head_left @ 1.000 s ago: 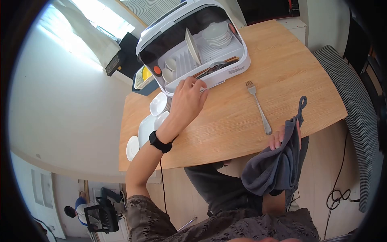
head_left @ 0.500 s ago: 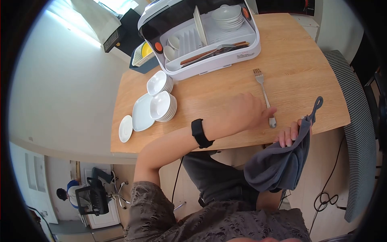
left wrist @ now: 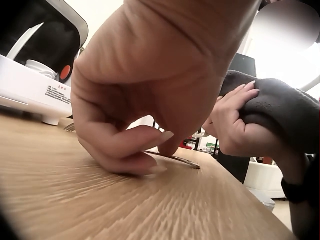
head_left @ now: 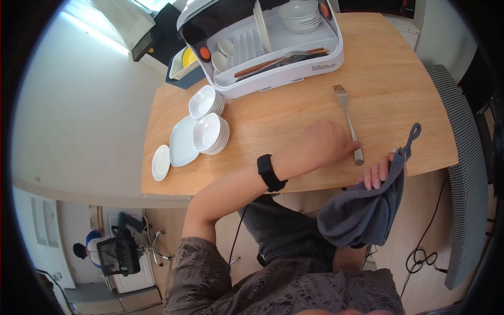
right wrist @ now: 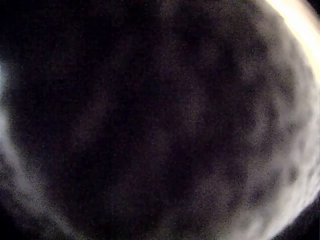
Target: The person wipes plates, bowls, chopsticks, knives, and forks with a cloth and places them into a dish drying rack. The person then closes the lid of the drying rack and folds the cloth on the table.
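My left hand point(head_left: 323, 142) is down at the tabletop, its thumb and curled fingers at the handle of a metal fork point(head_left: 344, 105). In the left wrist view the fork's handle end point(left wrist: 184, 161) runs out between finger and thumb, close over the wood. The fork's tines point toward the back of the table. My right hand point(head_left: 376, 173) grips a dark grey cloth point(head_left: 352, 218) with a hanging loop, bunched beyond the table's front edge. The right wrist view is almost wholly covered by dark cloth point(right wrist: 280, 150).
A white lidded dish box point(head_left: 278, 86) stands open at the back, holding bowls, a plate, spoons and chopsticks. To the left are two stacks of white bowls point(head_left: 207, 132), a square plate point(head_left: 181, 149) and a small dish point(head_left: 161, 163). A person sits in the background.
My left hand has moved from the dish box, right and toward me, to the fork's handle. The right hand keeps hold of the cloth. The head view has shifted a little.
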